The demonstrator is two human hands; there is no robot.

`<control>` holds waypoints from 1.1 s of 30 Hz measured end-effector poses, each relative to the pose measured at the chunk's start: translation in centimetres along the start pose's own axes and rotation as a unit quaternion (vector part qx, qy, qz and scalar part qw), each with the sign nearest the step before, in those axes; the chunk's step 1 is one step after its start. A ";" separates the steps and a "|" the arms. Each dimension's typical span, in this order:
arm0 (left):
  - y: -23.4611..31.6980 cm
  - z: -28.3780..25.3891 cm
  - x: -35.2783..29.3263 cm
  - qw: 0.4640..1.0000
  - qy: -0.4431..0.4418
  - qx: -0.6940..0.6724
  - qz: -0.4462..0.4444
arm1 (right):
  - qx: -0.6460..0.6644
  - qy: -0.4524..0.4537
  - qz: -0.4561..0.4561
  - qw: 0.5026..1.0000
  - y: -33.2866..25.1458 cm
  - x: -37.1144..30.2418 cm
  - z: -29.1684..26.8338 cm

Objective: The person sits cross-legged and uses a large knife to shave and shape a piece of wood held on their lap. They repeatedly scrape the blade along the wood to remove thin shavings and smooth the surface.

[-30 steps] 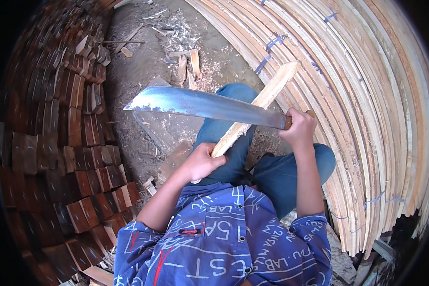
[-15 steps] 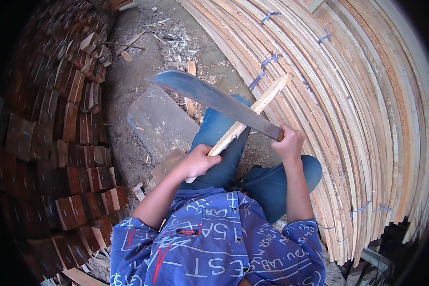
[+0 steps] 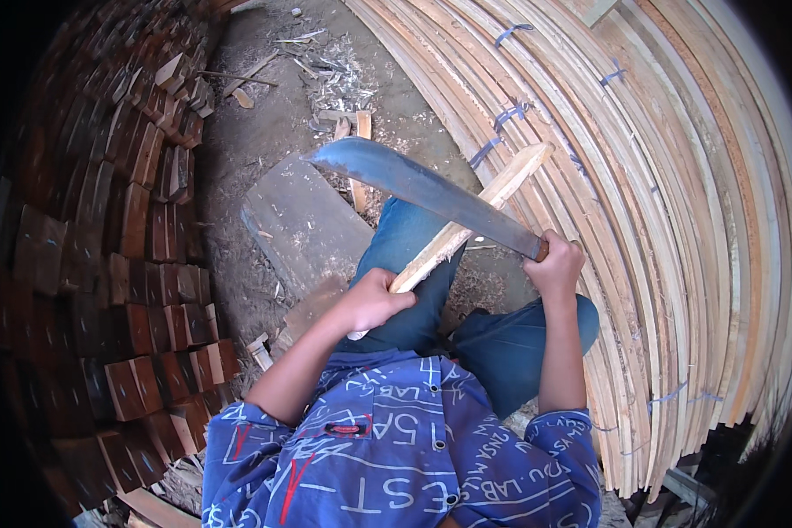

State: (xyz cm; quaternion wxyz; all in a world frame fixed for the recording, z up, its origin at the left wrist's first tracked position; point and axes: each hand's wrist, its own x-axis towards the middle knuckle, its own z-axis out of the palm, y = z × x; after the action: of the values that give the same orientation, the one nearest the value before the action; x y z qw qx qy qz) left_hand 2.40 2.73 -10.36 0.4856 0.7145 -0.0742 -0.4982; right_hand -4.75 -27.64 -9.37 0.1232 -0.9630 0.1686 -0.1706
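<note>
My left hand [image 3: 378, 301] is closed around the lower end of a pale wooden stick [image 3: 433, 255], which slants up and away to the right over my leg. The far end of the stick is tapered and its side looks roughly shaved. My right hand [image 3: 556, 264] grips the handle of a machete [image 3: 414, 183]. Its long, wide blade lies across the stick near the stick's middle and points to the far left. Whether the edge bites into the wood I cannot tell. My fingers hide most of the handle.
Long bundles of wooden strips [image 3: 625, 229] tied with blue bands lie along the right. Stacked dark wood blocks [image 3: 132, 387] rise on the left. A flat grey board [image 3: 304, 224] rests on the ground ahead, with wood shavings [image 3: 339, 84] and scraps beyond it.
The machete and my right hand have shifted to the right and slightly nearer. The stick has moved a little to the right. Both hands keep their hold.
</note>
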 end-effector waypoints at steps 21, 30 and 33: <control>1.5 -1.2 0.9 0.998 -0.049 -0.034 -0.028 | 0.109 -0.004 0.173 0.979 1.3 -1.0 1.5; 2.0 0.8 -0.6 0.990 0.081 0.114 0.021 | 0.187 -0.043 0.147 0.970 -0.2 -3.8 3.1; 1.5 2.1 -2.2 0.968 0.173 0.148 0.108 | 0.173 -0.055 0.138 0.974 -1.2 -3.8 1.8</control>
State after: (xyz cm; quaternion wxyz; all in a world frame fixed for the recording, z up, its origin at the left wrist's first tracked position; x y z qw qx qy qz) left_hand 0.26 1.99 -7.87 0.4305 0.8415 -0.1392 -0.2951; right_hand -7.15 -24.78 -11.71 0.3196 -0.9023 0.2605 -0.1256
